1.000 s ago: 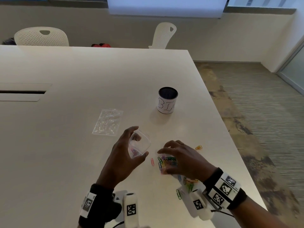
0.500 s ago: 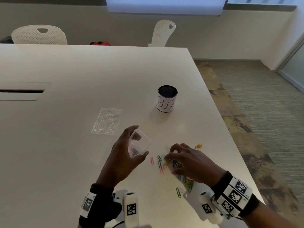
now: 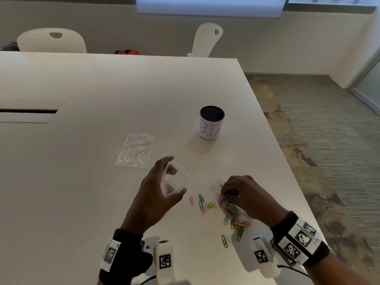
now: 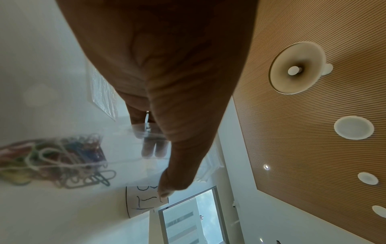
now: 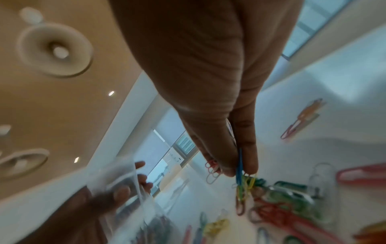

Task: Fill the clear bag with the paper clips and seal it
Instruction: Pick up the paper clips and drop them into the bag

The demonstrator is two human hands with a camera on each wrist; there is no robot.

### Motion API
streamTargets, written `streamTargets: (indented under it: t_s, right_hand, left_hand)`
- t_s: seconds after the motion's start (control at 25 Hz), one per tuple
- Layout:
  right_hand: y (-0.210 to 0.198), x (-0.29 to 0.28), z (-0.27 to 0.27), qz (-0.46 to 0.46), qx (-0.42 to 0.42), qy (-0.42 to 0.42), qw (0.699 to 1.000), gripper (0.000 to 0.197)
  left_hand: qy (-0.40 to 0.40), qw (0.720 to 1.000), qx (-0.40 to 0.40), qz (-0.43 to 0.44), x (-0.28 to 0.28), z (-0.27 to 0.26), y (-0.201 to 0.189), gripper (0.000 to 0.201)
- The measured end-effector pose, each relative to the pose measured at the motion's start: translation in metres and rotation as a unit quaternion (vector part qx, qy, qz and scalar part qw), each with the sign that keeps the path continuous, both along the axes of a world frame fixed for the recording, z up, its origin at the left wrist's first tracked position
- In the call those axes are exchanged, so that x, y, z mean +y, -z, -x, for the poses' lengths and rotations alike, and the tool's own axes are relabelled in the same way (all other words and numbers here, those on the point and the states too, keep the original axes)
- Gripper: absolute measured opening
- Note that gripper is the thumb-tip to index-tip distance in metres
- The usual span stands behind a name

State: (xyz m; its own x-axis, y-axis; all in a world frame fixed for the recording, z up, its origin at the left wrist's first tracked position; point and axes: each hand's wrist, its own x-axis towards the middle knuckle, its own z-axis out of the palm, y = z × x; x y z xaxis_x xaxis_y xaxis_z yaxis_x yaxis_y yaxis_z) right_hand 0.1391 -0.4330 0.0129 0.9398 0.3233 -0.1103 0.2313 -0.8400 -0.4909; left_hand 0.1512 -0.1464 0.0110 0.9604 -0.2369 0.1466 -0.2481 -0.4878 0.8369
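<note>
My left hand (image 3: 158, 188) grips a clear bag (image 3: 174, 179) just above the table, mouth held open toward the right; several coloured paper clips (image 4: 52, 158) lie inside it. My right hand (image 3: 244, 194) is lower right of the bag, over a heap of coloured paper clips (image 3: 234, 214) on the table. Its thumb and fingertips (image 5: 248, 158) pinch a small bunch of clips (image 5: 243, 180), blue, green and yellow. More loose clips (image 3: 202, 203) lie between the two hands.
A second clear bag (image 3: 135, 150) lies flat on the white table (image 3: 82, 182), left of a black cup labelled BIN (image 3: 211, 122). The table's right edge (image 3: 287, 167) runs close to my right hand. Two white chairs (image 3: 51, 41) stand at the far side.
My right hand has moved right and toward me, from the clips beside the bag onto the bigger heap, and now pinches clips. The left hand has kept the bag still.
</note>
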Motion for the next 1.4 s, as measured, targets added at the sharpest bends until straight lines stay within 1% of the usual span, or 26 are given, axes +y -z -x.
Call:
streamTargets:
  t_s: [0.08,0.16,0.2,0.32,0.44,0.52,0.56,0.68,0.76,0.88,1.0,1.08,1.16,1.28,1.32,1.36,1.4]
  right_hand:
    - [-0.002,-0.006,-0.003,-0.078,0.021,0.064,0.995,0.015]
    - [-0.011,-0.008,-0.004,-0.172,0.059,0.116,0.976,0.015]
    - [-0.018,-0.007,-0.003,-0.224,0.077,0.128,0.963,0.014]
    - [-0.042,0.006,-0.003,-0.347,0.097,0.134,0.923,0.012]
    - [-0.063,0.032,-0.006,-0.400,0.061,0.125,0.906,0.013]
    - [-0.070,0.054,-0.009,-0.403,0.017,0.103,0.909,0.015]
    - [-0.071,0.065,-0.011,-0.391,-0.010,0.089,0.916,0.016]
    - [-0.066,0.091,-0.016,-0.313,-0.092,0.036,0.945,0.015]
    - [-0.064,0.100,-0.018,-0.261,-0.117,-0.002,0.958,0.016]
    - [-0.067,0.103,-0.018,-0.236,-0.117,-0.018,0.965,0.019]
    - [-0.071,0.096,-0.020,-0.236,-0.126,-0.002,0.963,0.018]
    - [-0.075,0.089,-0.020,-0.253,-0.121,0.014,0.960,0.014]
    - [-0.078,0.081,-0.021,-0.280,-0.096,0.028,0.955,0.012]
    - [-0.072,0.064,-0.023,-0.306,-0.106,0.079,0.943,0.008]
    - [-0.064,0.058,-0.024,-0.293,-0.106,0.088,0.946,0.006]
    - [-0.055,0.053,-0.024,-0.267,-0.094,0.082,0.956,0.005]
    - [-0.045,0.049,-0.023,-0.234,-0.071,0.058,0.968,0.004]
  left_hand:
    - [0.003,1.000,0.005,0.004,0.000,0.000,-0.001,0.085]
    - [0.007,1.000,0.004,0.005,-0.001,0.000,0.000,0.085]
    - [0.009,1.000,0.003,0.006,-0.001,0.000,0.000,0.085]
    - [0.012,1.000,0.004,0.004,-0.003,-0.001,0.002,0.086]
    - [0.018,1.000,0.010,0.003,-0.004,-0.001,0.000,0.085]
    - [0.020,1.000,0.016,0.008,-0.005,0.000,-0.001,0.084]
    - [0.019,1.000,0.019,0.009,-0.005,0.000,-0.001,0.083]
    - [0.017,1.000,0.022,0.004,-0.005,0.001,-0.003,0.082]
    - [0.015,1.000,0.019,0.008,-0.005,0.002,-0.005,0.080]
    - [0.007,1.000,0.011,0.007,-0.005,0.001,-0.005,0.078]
    - [0.009,1.000,0.010,-0.002,-0.004,0.001,-0.002,0.079]
    - [0.009,1.000,0.012,-0.005,-0.003,0.001,0.000,0.080]
    - [0.006,1.000,0.010,-0.009,-0.003,0.001,-0.001,0.082]
    - [0.005,1.000,0.009,-0.006,-0.003,0.000,-0.002,0.085]
    - [0.004,1.000,0.010,-0.003,-0.002,0.000,-0.002,0.085]
    - [0.002,1.000,0.010,-0.001,-0.001,0.001,-0.002,0.085]
    - [0.000,1.000,0.009,0.001,0.000,0.001,-0.002,0.085]
